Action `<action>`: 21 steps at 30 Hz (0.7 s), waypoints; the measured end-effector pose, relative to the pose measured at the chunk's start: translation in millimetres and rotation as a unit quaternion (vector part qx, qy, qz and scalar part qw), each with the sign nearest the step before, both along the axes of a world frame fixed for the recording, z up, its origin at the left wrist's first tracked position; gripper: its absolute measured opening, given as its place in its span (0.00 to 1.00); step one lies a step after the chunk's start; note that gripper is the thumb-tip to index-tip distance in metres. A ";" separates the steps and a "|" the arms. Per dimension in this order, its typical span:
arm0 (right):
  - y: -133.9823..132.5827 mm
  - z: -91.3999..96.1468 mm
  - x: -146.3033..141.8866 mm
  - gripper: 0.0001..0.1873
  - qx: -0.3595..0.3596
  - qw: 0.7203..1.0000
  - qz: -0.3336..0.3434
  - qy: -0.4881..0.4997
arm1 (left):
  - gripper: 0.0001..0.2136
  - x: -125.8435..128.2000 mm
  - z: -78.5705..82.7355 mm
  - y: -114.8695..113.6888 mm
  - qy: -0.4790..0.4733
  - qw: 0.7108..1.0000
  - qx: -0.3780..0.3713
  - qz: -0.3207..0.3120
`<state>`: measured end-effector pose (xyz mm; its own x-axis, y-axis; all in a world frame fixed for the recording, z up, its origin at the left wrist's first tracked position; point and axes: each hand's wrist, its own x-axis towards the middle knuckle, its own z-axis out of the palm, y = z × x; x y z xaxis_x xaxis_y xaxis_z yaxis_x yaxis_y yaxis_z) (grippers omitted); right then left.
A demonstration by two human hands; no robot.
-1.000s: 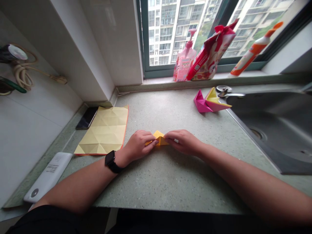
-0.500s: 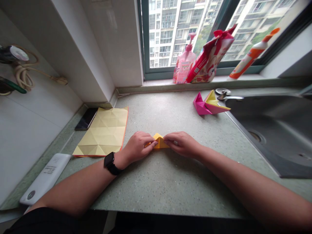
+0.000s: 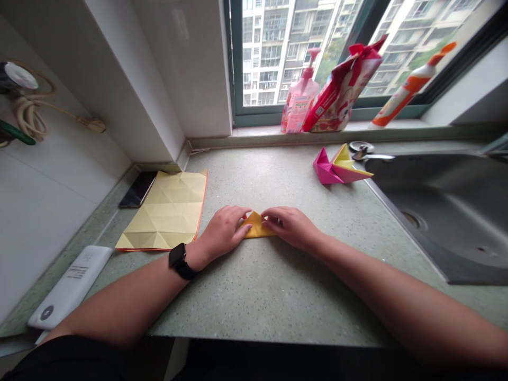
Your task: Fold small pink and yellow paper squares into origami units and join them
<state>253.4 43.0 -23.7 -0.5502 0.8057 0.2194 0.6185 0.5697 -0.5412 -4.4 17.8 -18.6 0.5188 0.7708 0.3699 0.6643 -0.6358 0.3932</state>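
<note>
The left hand (image 3: pixel 226 231) and right hand (image 3: pixel 289 226) pinch opposite corners of a small folded yellow paper triangle (image 3: pixel 256 226) mid-way along the speckled grey-green stone worktop (image 3: pixel 257 286), a fold that seems to want firm creasing.

The left hand (image 3: pixel 224 231) and right hand (image 3: pixel 291 227) hold a small folded yellow paper (image 3: pixel 257 226) from either side on a speckled green countertop (image 3: pixel 273 296). A creased yellow paper sheet (image 3: pixel 162 211) lies left of them, touching a phone (image 3: pixel 137 189). A pink-and-yellow paper model (image 3: pixel 339 166) sits upper right, beside a steel sink (image 3: pixel 440 217).
</note>
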 end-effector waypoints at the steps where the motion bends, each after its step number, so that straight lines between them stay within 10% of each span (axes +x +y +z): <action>1: 0.6 -1.0 -0.9 0.09 -0.001 1.000 -0.008 0.000 | 0.18 -0.4 -0.8 -0.2 -0.001 1.000 0.016 0.004; 10: 4.0 -5.5 -8.7 0.11 0.016 0.999 -0.027 -0.024 | 0.12 -0.2 0.0 -3.3 0.067 0.985 0.096 -0.131; 21: 13.4 -3.6 5.6 0.11 0.121 0.990 -0.068 -0.029 | 0.15 2.1 3.5 -9.0 0.143 0.980 0.055 -0.126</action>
<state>259.0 56.4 -27.3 -0.4575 0.8007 0.3867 0.7247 0.5877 -0.3596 -2.2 8.8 -15.1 0.7818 0.5688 0.2554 0.5538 -0.8217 0.1348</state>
